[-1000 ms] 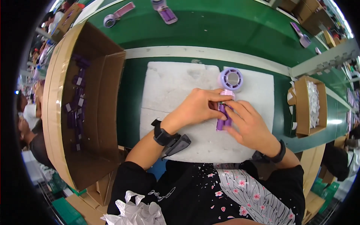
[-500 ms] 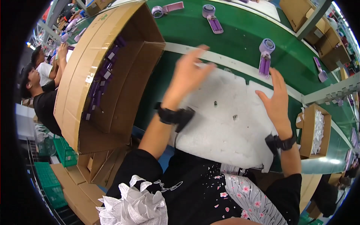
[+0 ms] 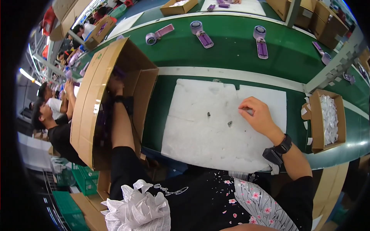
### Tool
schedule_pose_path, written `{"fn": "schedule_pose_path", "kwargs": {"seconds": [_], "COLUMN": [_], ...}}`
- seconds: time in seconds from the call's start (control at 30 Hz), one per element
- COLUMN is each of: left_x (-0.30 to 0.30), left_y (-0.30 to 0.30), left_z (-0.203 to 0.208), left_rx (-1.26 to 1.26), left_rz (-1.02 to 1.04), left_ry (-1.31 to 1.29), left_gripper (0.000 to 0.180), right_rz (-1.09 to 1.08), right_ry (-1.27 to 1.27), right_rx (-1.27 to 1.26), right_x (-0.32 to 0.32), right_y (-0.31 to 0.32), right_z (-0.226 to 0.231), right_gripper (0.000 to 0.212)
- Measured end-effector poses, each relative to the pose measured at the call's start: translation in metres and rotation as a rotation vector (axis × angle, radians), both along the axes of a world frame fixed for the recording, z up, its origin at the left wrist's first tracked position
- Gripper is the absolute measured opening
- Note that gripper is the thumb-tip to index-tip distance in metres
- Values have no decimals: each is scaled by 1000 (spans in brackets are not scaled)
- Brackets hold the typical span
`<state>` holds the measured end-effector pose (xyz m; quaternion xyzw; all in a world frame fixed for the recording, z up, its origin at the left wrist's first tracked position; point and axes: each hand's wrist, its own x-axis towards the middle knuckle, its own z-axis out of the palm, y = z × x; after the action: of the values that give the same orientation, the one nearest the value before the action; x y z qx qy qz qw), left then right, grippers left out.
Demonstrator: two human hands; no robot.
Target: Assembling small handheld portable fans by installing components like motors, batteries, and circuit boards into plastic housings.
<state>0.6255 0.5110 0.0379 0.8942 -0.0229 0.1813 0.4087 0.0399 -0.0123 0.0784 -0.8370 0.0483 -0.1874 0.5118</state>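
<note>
My left hand (image 3: 115,85) is deep inside a large cardboard box (image 3: 85,111) that lies on its side at the left. Its fingers are in shadow beside purple parts (image 3: 118,72), and their grip is hidden. Other purple parts in the box are mostly behind the forearm. Over a worn white foam pad (image 3: 192,127) hovers my right hand (image 3: 259,117), its fingers curled in toward the thumb. Nothing shows in it.
Beyond the pad runs a green conveyor (image 3: 231,50) carrying several purple handheld fans (image 3: 261,42), some with the handle open. A small carton of white packets (image 3: 328,119) stands at right, near a metal post (image 3: 335,61). Co-workers (image 3: 58,131) sit at the left.
My left hand has moved left from above the foam pad into the cardboard box. My right hand has drawn back from the conveyor edge and its fingers have curled. The view has shifted.
</note>
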Motion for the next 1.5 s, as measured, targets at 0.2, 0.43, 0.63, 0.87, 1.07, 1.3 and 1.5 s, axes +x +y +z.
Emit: {"fn": "schedule_pose_path", "kwargs": {"seconds": [0.2, 0.43, 0.63, 0.87, 1.07, 1.3, 1.5], "left_x": [-49, -90, -312, -442, -392, -104, -65], "left_y": [-132, -126, -255, -338, -414, -428, -426], "left_z": [-8, 37, 125, 127, 99, 38, 27], "left_rx": [141, -181, -351, -10, -35, 356, 328], "left_rz": [-8, -76, -570, -1351, -1461, -370, -18], "left_ry": [153, -142, -271, 375, 208, -288, 60], "left_gripper": [19, 21, 15, 8, 35, 72, 88], "right_rz": [-85, -27, -217, -90, -120, -93, -68], "right_ry": [65, 9, -95, -320, 93, 157, 192], "right_rx": [-99, -102, -22, 31, 157, 400, 512], "right_x": [5, 12, 2, 8, -3, 4, 2], "right_y": [-3, 1, 7, 22, 7, 14, 12], "right_z": [-10, -16, 2, 2, -4, -1, 5], "right_gripper": [7, 13, 37, 37, 17, 16, 20]}}
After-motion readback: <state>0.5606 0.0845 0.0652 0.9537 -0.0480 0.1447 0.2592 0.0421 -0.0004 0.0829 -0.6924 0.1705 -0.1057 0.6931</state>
